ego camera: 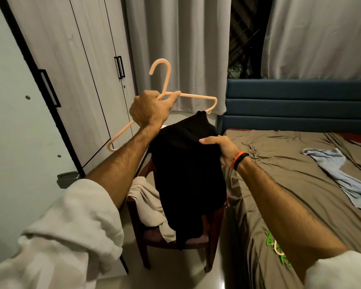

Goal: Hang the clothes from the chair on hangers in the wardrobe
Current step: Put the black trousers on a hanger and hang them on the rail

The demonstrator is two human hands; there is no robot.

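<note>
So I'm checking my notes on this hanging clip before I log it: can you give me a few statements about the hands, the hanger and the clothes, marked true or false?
1. The left hand grips a peach hanger near its neck. True.
2. The right hand holds a black garment up over the chair. True.
3. The black garment already hangs on the hanger. False: only its top edge is near the hanger's right end; it is not threaded on.
4. The wardrobe doors stand open. False: they are closed.
5. A beige garment lies on the chair seat. True.
6. The bed holds no clothing. False: a light blue garment lies on it.
</note>
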